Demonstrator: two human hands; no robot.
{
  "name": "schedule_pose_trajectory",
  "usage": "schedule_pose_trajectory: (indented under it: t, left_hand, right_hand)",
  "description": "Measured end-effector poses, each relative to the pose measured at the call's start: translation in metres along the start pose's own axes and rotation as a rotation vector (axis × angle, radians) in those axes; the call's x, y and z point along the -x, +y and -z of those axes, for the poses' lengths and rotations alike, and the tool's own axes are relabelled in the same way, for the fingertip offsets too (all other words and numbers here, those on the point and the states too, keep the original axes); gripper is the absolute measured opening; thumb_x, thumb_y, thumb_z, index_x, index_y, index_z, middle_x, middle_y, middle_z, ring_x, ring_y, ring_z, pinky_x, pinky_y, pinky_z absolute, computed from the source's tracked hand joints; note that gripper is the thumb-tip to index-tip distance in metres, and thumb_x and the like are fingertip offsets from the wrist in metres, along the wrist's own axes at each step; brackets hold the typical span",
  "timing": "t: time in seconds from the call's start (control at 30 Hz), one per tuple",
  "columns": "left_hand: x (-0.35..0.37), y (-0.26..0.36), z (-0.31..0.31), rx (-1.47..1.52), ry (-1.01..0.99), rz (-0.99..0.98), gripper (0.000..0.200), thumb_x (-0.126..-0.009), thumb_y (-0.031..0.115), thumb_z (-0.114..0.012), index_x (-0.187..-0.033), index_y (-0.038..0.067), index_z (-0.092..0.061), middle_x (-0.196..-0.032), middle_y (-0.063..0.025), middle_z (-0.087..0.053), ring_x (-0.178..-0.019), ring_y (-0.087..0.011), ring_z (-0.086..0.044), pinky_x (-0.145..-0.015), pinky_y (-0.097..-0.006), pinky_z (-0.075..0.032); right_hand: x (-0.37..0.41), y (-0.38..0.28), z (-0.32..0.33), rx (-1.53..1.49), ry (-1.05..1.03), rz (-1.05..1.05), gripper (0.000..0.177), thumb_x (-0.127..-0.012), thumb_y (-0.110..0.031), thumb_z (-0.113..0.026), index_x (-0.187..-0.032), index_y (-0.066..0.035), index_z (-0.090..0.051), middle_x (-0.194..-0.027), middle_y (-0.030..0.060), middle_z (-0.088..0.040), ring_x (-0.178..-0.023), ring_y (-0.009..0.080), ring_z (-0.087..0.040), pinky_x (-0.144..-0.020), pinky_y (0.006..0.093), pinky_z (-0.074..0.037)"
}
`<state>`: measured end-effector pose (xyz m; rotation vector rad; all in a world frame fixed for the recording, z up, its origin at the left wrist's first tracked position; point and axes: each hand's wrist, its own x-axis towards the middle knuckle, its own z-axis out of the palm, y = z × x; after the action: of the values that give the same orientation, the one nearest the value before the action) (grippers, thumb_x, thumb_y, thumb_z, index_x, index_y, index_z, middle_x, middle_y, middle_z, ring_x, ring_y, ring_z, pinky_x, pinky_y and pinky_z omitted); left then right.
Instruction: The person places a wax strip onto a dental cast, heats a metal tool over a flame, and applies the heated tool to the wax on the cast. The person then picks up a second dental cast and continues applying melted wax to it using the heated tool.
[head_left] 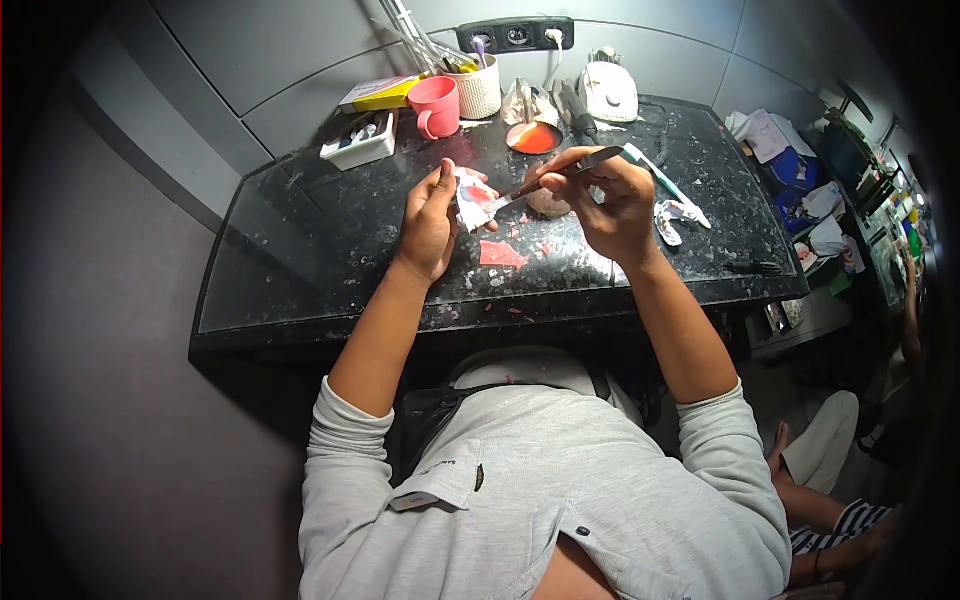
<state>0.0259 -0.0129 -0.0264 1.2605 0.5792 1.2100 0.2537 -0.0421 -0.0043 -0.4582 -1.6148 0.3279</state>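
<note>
In the head view, the left hand point(428, 222) is curled shut around a small white-and-pink moulded piece point(474, 199), holding it above the black speckled stone worktop point(320, 235) with the thumb up along its near side. The right hand point(612, 205) is just beside it, well closed. Its fingertips pinch a slim metal spatula point(556, 177) whose tip meets the pink face of the piece. The piece thus sits between the two hands, inside the left one's grasp and touched by the tool from the right.

A flat pink wax scrap point(500, 254) lies on the worktop just below the hands.

Along the back edge stands a pink plastic mug point(436, 106); its contents cannot be made out. Next to it, a white perforated cup point(481, 92) holds several upright tools. A white rectangular tray point(361, 141) to the left carries small items too blurred to name. A shallow round dish point(533, 138) behind the hands is filled with orange-red material.
</note>
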Motion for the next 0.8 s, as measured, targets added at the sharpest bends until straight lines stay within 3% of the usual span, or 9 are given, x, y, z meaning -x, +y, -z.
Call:
schedule_pose_trajectory:
  t: [0.33,0.43,0.47,0.57,0.8]
  left_hand:
    - [0.000,0.002,0.005,-0.012,-0.017,0.040,0.057,-0.110,0.049,-0.035,-0.116,-0.001,-0.062,-0.097,-0.0161,-0.073,-0.072,-0.0242,-0.071,-0.067,-0.0317,-0.053]
    - [-0.001,0.001,0.007,-0.037,-0.017,0.049,0.058,-0.110,0.050,-0.034,-0.116,-0.001,-0.062,-0.097,-0.0161,-0.073,-0.072,-0.0240,-0.071,-0.066,-0.0311,-0.053]
    - [-0.001,0.002,0.007,-0.036,-0.016,0.046,0.058,-0.110,0.050,-0.034,-0.116,-0.001,-0.062,-0.097,-0.0161,-0.073,-0.072,-0.0240,-0.071,-0.066,-0.0311,-0.053]
    - [0.000,0.002,0.006,-0.031,0.004,0.073,0.058,-0.110,0.050,-0.034,-0.116,-0.001,-0.061,-0.098,-0.0162,-0.073,-0.071,-0.0237,-0.071,-0.065,-0.0303,-0.052]
    - [-0.001,0.000,0.009,-0.029,0.006,0.093,0.059,-0.109,0.052,-0.034,-0.116,-0.001,-0.061,-0.099,-0.0168,-0.072,-0.071,-0.0240,-0.070,-0.065,-0.0318,-0.054]
  right_hand:
    - [0.000,-0.005,0.007,-0.070,-0.047,-0.047,0.012,-0.088,0.005,-0.074,-0.098,0.006,-0.067,-0.095,0.0119,-0.076,-0.079,0.0129,-0.073,-0.070,0.0251,-0.059]
    - [-0.001,-0.002,0.014,-0.207,0.153,-0.096,0.010,-0.090,0.008,-0.070,-0.100,0.007,-0.067,-0.094,0.0120,-0.075,-0.084,0.0138,-0.072,-0.074,0.0264,-0.058]
    - [-0.007,-0.008,0.019,-0.022,0.220,-0.083,0.009,-0.092,0.007,-0.070,-0.100,0.007,-0.068,-0.091,0.0116,-0.075,-0.080,0.0130,-0.070,-0.073,0.0258,-0.058]
    - [-0.012,-0.005,0.028,0.112,0.474,-0.131,0.008,-0.093,0.002,-0.072,-0.099,0.005,-0.070,-0.086,0.0083,-0.074,-0.076,0.0097,-0.067,-0.068,0.0224,-0.053]
    - [-0.010,0.010,0.033,0.305,0.439,-0.161,0.009,-0.091,-0.002,-0.076,-0.098,0.001,-0.073,-0.081,0.0047,-0.074,-0.071,0.0072,-0.066,-0.064,0.0215,-0.051]
